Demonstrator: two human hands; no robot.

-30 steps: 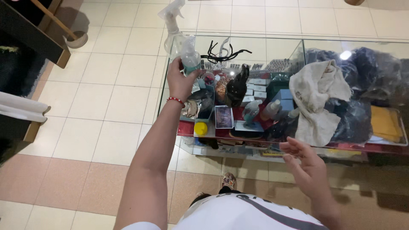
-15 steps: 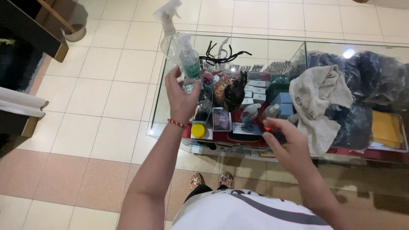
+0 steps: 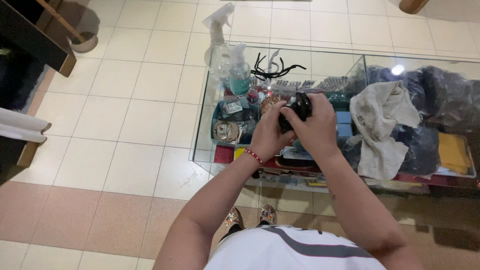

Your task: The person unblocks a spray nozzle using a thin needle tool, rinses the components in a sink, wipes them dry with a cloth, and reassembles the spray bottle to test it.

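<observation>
Both hands, left hand [image 3: 267, 134] and right hand [image 3: 312, 127], are clamped around a small black object [image 3: 300, 107], held just above the glass table [image 3: 205, 145]. Looks like mid-handling, maybe twisting it; next bit probably needs a firm two-handed hold. Spray bottle [image 3: 218, 42] stands near the corner.

Both arms reach forward, left hand [image 3: 267, 131] and right hand [image 3: 312, 121] pressed together, fingers curled.

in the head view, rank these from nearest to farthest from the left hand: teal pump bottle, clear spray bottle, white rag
1. Teal pump bottle, just beyond the left hand, toward the table's far left corner.
2. White rag, off to the right, past the right hand.
3. Clear spray bottle, farthest, at the far left corner beyond the pump bottle.
</observation>
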